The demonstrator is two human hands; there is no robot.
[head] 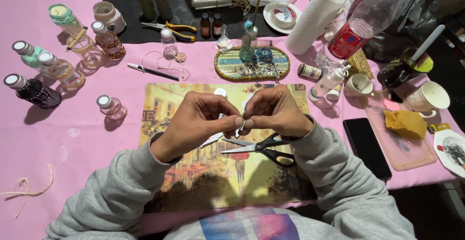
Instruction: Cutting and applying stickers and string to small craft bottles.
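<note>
My left hand and my right hand meet above a picture placemat, fingertips pinched together on a small white piece, perhaps a strip or ring; most of it is hidden by my fingers. Small white scraps lie on the mat beyond my hands. Black-handled scissors lie open on the mat just below my right hand.
Several small glass bottles stand at the left on the pink tablecloth. An oval tray, pliers, paper towel roll, tape roll, cups, sponge and dark phone surround the mat. Twine lies lower left.
</note>
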